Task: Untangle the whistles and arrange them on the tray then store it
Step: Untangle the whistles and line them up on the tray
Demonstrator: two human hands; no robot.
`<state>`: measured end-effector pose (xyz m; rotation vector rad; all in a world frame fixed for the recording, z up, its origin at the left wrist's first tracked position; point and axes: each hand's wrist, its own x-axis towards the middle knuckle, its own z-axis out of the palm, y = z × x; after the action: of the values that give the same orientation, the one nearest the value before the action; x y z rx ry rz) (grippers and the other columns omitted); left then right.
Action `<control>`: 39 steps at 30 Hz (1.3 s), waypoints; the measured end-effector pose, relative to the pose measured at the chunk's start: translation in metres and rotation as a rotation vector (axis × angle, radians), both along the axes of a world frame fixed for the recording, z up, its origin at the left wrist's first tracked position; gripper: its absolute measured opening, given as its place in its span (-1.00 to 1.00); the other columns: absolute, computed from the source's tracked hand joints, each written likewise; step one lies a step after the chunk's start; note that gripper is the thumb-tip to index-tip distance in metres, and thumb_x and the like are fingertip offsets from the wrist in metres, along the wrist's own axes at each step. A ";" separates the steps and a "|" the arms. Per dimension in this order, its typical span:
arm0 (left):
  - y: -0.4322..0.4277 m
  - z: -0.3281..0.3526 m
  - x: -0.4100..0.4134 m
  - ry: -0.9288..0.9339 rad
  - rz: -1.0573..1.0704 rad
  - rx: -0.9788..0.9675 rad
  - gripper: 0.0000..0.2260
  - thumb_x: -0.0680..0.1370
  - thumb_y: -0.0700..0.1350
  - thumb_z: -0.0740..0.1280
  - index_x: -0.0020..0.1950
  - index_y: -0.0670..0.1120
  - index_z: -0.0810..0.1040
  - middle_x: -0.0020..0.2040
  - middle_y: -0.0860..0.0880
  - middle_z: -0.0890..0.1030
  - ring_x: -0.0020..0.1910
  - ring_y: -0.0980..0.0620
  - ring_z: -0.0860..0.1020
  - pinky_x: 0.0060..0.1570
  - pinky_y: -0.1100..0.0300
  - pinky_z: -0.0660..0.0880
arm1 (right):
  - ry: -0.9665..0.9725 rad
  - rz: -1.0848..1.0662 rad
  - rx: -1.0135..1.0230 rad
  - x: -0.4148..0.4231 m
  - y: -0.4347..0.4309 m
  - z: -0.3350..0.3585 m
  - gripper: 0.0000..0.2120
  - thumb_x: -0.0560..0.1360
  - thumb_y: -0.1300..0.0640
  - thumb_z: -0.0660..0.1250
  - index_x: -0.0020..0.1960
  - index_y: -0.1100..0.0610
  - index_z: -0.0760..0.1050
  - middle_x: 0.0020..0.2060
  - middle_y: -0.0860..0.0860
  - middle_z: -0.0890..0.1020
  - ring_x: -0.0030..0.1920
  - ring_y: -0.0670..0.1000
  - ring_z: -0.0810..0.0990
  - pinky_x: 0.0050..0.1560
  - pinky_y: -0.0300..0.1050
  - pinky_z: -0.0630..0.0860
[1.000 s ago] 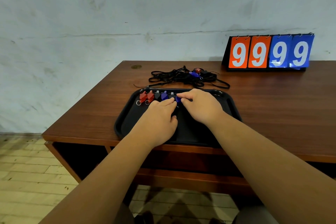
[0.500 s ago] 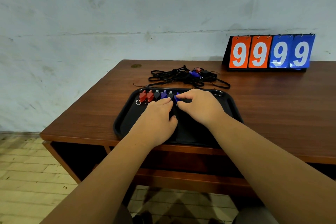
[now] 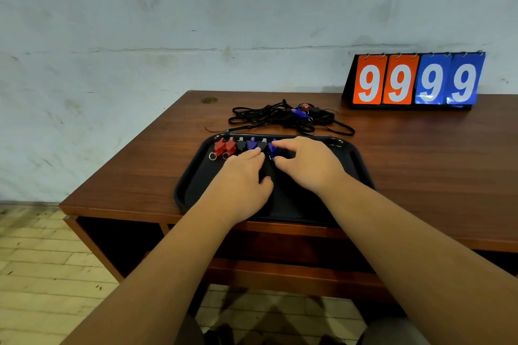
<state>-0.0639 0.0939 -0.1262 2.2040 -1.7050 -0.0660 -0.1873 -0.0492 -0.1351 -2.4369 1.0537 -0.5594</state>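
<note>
Whistles lined up on black tray

Head view: glossy black plastic tray (image 3: 193, 176) with a raised rim sits on a wooden desk (image 3: 420, 165). Along its far edge runs a row of six wedge-shaped whistles (image 3: 241, 145), red, black and blue. Right hand (image 3: 305, 165) pinches the last blue whistle (image 3: 272, 149); left hand (image 3: 241, 176) lies flat, fingers loosely together, gripping nothing. Beyond the tray, tangled black cords (image 3: 280, 117); scoreboard (image 3: 417, 80) further back

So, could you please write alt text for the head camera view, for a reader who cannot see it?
Two bare hands, left hand and right hand, line up small whistles in a row on a black tray on a wooden desk. Behind the tray lie tangled black cords with more whistles, and a scoreboard reading 9999.
</note>
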 end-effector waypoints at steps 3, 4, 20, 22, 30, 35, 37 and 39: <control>0.000 -0.002 0.001 0.026 0.005 -0.019 -0.43 0.72 0.01 0.29 0.70 -0.10 0.27 0.72 -0.02 0.22 0.67 0.04 0.20 0.63 0.14 0.07 | -0.027 0.005 0.000 0.000 -0.001 0.000 -0.56 0.64 -0.07 0.35 0.52 -0.27 0.51 0.36 -0.14 0.58 0.31 -0.05 0.55 0.25 -0.05 0.52; 0.000 -0.003 0.001 0.039 0.007 -0.026 -0.43 0.71 0.01 0.30 0.70 -0.10 0.28 0.72 -0.02 0.23 0.66 0.04 0.23 0.65 0.12 0.11 | -0.041 0.006 0.007 -0.001 -0.001 0.000 -0.57 0.65 -0.04 0.35 0.50 -0.26 0.52 0.32 -0.14 0.58 0.30 -0.06 0.55 0.24 -0.07 0.51; -0.008 0.026 0.002 0.235 0.126 -0.106 -0.62 0.71 -0.08 0.31 0.54 0.07 0.54 0.27 0.06 0.63 0.08 0.17 0.58 0.17 0.24 0.54 | -0.276 -0.112 0.433 -0.025 -0.028 0.039 -0.83 0.67 0.07 0.32 0.15 -0.02 0.68 0.03 -0.06 0.72 -0.07 -0.03 0.74 -0.18 -0.12 0.67; -0.018 0.034 0.005 0.217 0.112 -0.112 -0.68 0.70 -0.07 0.30 0.45 0.09 0.61 0.19 0.12 0.63 0.05 0.19 0.58 0.07 0.29 0.50 | -0.304 -0.130 0.429 -0.033 -0.043 0.045 -0.84 0.70 0.09 0.33 0.15 0.03 0.69 0.02 -0.02 0.73 -0.10 -0.02 0.71 -0.22 -0.14 0.65; -0.094 0.068 0.020 0.208 0.034 -0.097 -0.76 0.71 -0.07 0.26 0.26 0.17 0.67 0.15 0.19 0.64 -0.18 0.23 0.64 -0.21 0.33 0.48 | -0.415 -0.235 0.360 -0.043 -0.117 0.045 -0.84 0.68 0.11 0.37 0.01 0.05 0.73 -0.10 0.01 0.74 -0.13 -0.05 0.64 -0.16 -0.21 0.52; -0.154 0.070 0.031 0.151 0.000 -0.078 -0.76 0.69 -0.06 0.28 0.26 0.16 0.69 0.27 0.16 0.63 0.07 0.18 0.59 -0.05 0.27 0.44 | -0.305 -0.215 0.242 -0.028 -0.162 0.042 -0.78 0.70 0.13 0.30 0.02 0.01 0.73 -0.04 -0.09 0.68 0.02 -0.08 0.59 -0.05 -0.20 0.41; -0.179 0.066 0.036 0.143 -0.015 -0.065 -0.76 0.69 -0.06 0.29 0.25 0.15 0.69 0.25 0.15 0.63 0.12 0.16 0.57 -0.02 0.25 0.43 | -0.304 -0.215 0.221 -0.018 -0.177 0.041 -0.76 0.70 0.12 0.30 -0.04 0.01 0.72 -0.06 -0.10 0.69 0.03 -0.08 0.61 -0.09 -0.23 0.42; -0.203 0.061 0.041 0.117 -0.040 -0.047 -0.76 0.68 -0.08 0.29 0.25 0.12 0.69 0.22 0.14 0.64 0.13 0.13 0.57 0.06 0.21 0.45 | -0.306 -0.204 0.208 -0.008 -0.193 0.039 -0.73 0.68 0.12 0.30 -0.12 0.01 0.71 -0.05 -0.09 0.71 0.03 -0.08 0.62 -0.03 -0.19 0.48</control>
<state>-0.0226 -0.1087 -0.0652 2.0894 -1.6701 -0.1605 -0.1958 -0.2421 -0.0959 -2.0004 1.1700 -0.8154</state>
